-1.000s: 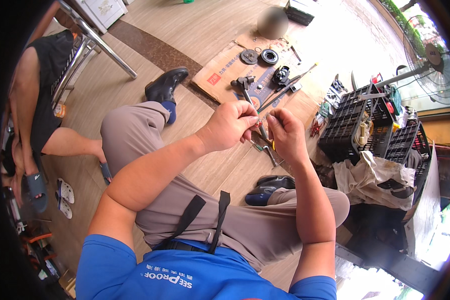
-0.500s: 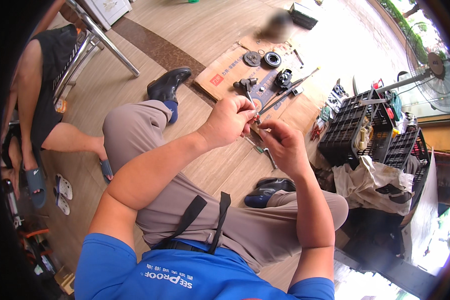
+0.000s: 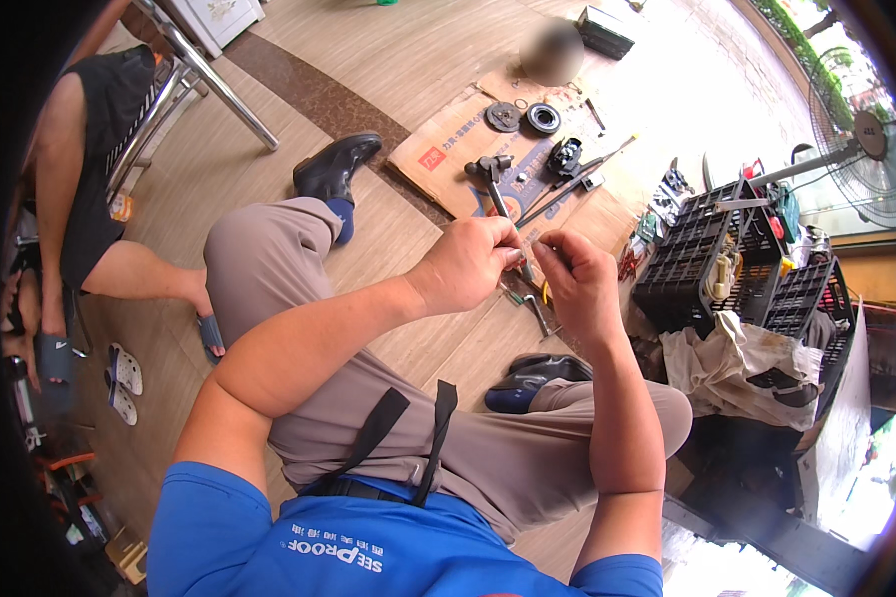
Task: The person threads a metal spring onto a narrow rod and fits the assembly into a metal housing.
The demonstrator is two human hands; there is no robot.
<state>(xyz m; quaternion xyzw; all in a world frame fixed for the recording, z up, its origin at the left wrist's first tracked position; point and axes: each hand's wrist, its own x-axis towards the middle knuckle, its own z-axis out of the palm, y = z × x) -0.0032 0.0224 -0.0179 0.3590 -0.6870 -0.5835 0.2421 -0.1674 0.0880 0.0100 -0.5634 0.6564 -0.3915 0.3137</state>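
Observation:
My left hand (image 3: 465,267) is closed in a pinch, thumb against forefinger, above the near edge of the cardboard. A tiny reddish bit shows at its fingertips, too small to name. Across a narrow gap, my right hand (image 3: 579,277) is also pinched, and whatever its fingers hold is hidden. Behind the hands a hammer (image 3: 491,173) lies with its head on the cardboard sheet (image 3: 423,139), its handle running toward the gap between my hands. A metal tool with a bent end (image 3: 541,316) lies on the floor just below them.
On the cardboard lie a dark disc (image 3: 503,116), a black ring-shaped part (image 3: 543,117), a black housing (image 3: 565,157) and long thin rods (image 3: 577,179). Black crates (image 3: 692,254) with tools and a fan (image 3: 866,139) stand right. A seated person's leg (image 3: 149,274) is at left.
My hands have drawn slightly apart and turned more knuckles-up. The small red piece visible between them earlier is now mostly hidden. More of the hammer's handle shows.

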